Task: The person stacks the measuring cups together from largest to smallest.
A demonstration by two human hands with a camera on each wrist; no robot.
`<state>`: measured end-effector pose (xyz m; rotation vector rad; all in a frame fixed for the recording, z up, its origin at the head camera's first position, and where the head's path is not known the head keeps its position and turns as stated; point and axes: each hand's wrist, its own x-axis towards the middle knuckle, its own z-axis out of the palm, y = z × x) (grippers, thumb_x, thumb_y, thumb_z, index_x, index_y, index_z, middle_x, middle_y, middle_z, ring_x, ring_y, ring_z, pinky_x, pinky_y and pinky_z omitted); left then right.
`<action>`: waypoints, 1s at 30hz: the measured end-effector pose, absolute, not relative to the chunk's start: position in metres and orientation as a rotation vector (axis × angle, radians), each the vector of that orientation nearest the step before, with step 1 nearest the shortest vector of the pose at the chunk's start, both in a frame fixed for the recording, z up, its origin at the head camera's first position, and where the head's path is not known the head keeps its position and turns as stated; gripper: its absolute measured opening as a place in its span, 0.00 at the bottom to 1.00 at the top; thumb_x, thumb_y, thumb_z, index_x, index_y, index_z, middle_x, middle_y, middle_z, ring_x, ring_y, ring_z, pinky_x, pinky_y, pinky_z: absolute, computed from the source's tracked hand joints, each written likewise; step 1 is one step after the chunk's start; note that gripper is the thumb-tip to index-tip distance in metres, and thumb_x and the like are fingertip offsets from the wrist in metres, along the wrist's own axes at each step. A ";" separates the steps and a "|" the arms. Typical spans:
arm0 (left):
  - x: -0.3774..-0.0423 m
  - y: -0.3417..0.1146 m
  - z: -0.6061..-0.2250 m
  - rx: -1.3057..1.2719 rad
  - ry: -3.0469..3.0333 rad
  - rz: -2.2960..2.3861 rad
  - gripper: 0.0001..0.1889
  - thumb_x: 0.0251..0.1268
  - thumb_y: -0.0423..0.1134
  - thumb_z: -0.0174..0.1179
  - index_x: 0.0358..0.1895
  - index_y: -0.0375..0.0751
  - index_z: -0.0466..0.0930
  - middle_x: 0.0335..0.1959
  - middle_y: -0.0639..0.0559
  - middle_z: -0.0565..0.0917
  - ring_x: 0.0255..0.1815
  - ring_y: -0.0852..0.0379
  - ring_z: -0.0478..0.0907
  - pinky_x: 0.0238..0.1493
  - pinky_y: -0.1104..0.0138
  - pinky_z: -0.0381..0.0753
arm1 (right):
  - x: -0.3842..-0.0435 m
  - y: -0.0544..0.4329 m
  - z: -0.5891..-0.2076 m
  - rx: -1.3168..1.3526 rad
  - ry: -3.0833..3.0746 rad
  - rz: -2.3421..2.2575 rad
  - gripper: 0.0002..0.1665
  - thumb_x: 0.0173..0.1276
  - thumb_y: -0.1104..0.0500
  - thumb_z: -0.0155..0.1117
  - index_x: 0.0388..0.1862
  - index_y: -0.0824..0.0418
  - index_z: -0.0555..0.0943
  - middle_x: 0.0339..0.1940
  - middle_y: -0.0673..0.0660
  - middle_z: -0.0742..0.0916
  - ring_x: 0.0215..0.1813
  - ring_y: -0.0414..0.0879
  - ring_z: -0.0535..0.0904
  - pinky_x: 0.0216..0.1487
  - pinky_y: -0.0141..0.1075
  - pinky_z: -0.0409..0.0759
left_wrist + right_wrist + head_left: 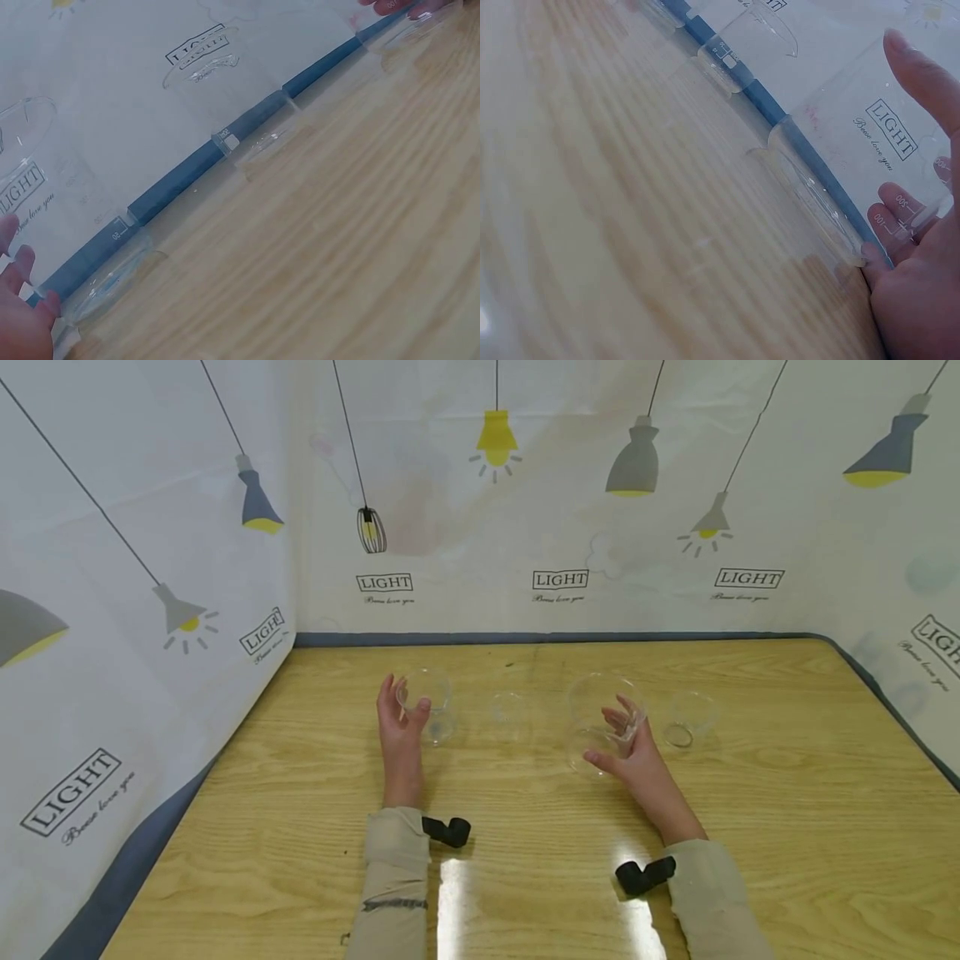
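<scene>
At the left, my left hand [400, 714] curls round a clear glass beaker [431, 687] that stands upright on the table, the thumb in front and the fingers on its left side. My right hand [633, 760] is round a larger clear beaker [588, 693], also upright. Its thumb lies along the near side, and the other fingers show through the glass behind. White graduation marks with 100 and 200 are readable on this large beaker [832, 142]. Between the hands stands a small beaker [506, 708], touched by neither hand.
Another clear beaker [693, 712] stands just right of the right hand. All rest on a wood-grain table [525, 827] backed by a white cloth [465, 527] printed with lamps. A black camera mount [450, 832] juts from the left wrist, another [645, 875] from the right.
</scene>
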<state>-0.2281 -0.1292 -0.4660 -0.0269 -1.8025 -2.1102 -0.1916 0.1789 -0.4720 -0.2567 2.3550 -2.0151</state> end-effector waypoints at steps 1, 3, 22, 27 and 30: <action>-0.228 -0.129 -0.466 -0.031 -1.801 -2.110 0.35 0.60 0.43 0.58 0.68 0.51 0.49 0.66 0.48 0.58 0.67 0.53 0.51 0.63 0.59 0.52 | -0.192 0.179 -0.472 -0.258 2.353 -2.018 0.53 0.56 0.62 0.66 0.70 0.47 0.42 0.68 0.60 0.59 0.69 0.53 0.50 0.63 0.53 0.50; -0.229 -0.129 -0.467 -0.038 -1.799 -2.116 0.36 0.59 0.43 0.58 0.68 0.52 0.49 0.66 0.48 0.58 0.67 0.53 0.50 0.63 0.59 0.51 | -0.191 0.178 -0.471 -0.260 2.356 -2.018 0.53 0.56 0.62 0.66 0.70 0.47 0.42 0.68 0.60 0.59 0.69 0.53 0.50 0.63 0.53 0.50; -0.230 -0.129 -0.468 -0.010 -1.898 -2.120 0.37 0.57 0.40 0.61 0.66 0.62 0.51 0.65 0.57 0.60 0.69 0.56 0.46 0.65 0.56 0.47 | -0.201 0.184 -0.492 -0.262 2.374 -2.021 0.53 0.56 0.60 0.66 0.69 0.42 0.42 0.68 0.56 0.59 0.69 0.50 0.50 0.64 0.51 0.51; -0.229 -0.128 -0.467 -0.016 -1.893 -2.105 0.36 0.56 0.41 0.61 0.66 0.60 0.53 0.65 0.56 0.61 0.68 0.56 0.47 0.65 0.55 0.46 | -0.201 0.184 -0.493 -0.264 2.377 -2.026 0.52 0.56 0.60 0.66 0.69 0.42 0.43 0.68 0.57 0.59 0.69 0.50 0.50 0.64 0.52 0.50; -0.229 -0.128 -0.466 -0.017 -1.882 -2.109 0.35 0.57 0.42 0.61 0.66 0.60 0.53 0.65 0.54 0.61 0.68 0.56 0.48 0.65 0.56 0.47 | -0.201 0.184 -0.492 -0.256 2.375 -2.022 0.52 0.56 0.61 0.66 0.69 0.43 0.43 0.68 0.57 0.59 0.69 0.50 0.50 0.64 0.51 0.50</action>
